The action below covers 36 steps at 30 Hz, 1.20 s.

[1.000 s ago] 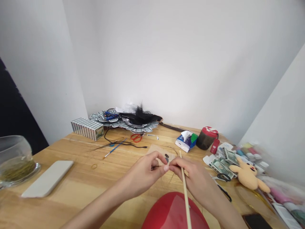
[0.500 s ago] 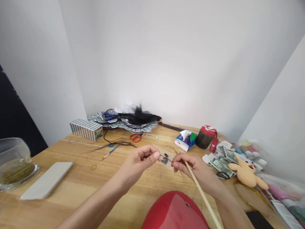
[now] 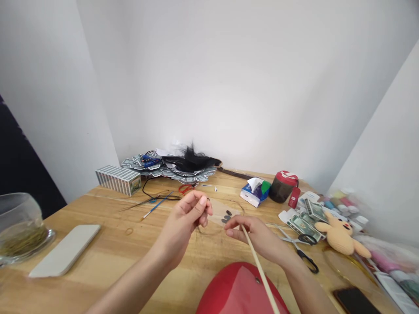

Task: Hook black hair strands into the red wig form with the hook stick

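Note:
My left hand (image 3: 188, 224) is raised over the table, thumb and fingertips pinched on a thin dark strand that is mostly hidden. My right hand (image 3: 258, 239) has a pale wooden stick (image 3: 258, 264) tucked between its fingers, the long end slanting down toward me; its thumb and index fingertip are close together. Just beyond the right fingertips, several small dark oval pieces (image 3: 226, 216) lie on a clear or pale sheet or bag (image 3: 214, 211). Below the hands a shiny red rounded object (image 3: 225, 288) with a small dark spot fills the near edge.
Scissors (image 3: 303, 246) lie right of my right hand, near an orange doll (image 3: 340, 235) and a phone (image 3: 355, 301). To the left are a white flat case (image 3: 65, 250) and a glass cup (image 3: 22, 231). A paintbrush (image 3: 157, 206), tissue pack (image 3: 255, 192) and lidded jar (image 3: 284, 186) stand or lie farther back.
My hands have moved apart; the left went up and left with the dark strand, the right shifted slightly down and right. The strand is no longer stretched taut between them. The scissors are now uncovered.

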Motion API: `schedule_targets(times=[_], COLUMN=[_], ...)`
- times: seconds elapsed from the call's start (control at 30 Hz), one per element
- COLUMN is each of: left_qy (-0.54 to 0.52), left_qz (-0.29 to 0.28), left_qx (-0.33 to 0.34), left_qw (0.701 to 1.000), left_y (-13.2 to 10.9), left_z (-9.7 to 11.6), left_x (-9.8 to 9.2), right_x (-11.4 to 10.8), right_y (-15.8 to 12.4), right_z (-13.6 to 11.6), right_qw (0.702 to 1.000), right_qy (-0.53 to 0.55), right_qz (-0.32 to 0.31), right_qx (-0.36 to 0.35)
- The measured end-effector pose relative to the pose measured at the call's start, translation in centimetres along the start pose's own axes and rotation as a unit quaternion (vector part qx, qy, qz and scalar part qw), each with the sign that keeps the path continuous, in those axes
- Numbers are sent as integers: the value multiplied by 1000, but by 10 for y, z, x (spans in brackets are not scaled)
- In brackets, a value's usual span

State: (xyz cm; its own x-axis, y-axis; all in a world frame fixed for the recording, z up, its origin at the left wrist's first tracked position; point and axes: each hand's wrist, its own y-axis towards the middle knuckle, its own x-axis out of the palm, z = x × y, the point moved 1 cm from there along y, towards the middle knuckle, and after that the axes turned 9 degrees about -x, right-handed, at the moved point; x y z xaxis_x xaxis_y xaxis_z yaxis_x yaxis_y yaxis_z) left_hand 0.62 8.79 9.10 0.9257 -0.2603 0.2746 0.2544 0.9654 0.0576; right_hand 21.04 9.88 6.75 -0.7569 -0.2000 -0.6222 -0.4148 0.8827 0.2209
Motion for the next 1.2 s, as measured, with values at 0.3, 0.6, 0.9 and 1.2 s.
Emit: schedule_targets(times=[0.3,0.6,0.9,1.2], left_qy=[234,290,222,138], left_qz=[-38,-37,-28,-93], left_qx=[82,84,45,16], left_qw=[968,952,974,986], left_y=[-3,-7,-18,-30], left_z=[-15,-13,-8,-17], left_x=[10,11,11,31], right_x=[-12,2,11,22], right_y=[-19,-23,-29,-36], right_z=[-46,-51,-54,-76], right_qw=[990,946,897,893], right_qy=[-33,-221,-334,-290], right_qz=[134,154,174,211], right_qx=[-13,-181,-231,-272])
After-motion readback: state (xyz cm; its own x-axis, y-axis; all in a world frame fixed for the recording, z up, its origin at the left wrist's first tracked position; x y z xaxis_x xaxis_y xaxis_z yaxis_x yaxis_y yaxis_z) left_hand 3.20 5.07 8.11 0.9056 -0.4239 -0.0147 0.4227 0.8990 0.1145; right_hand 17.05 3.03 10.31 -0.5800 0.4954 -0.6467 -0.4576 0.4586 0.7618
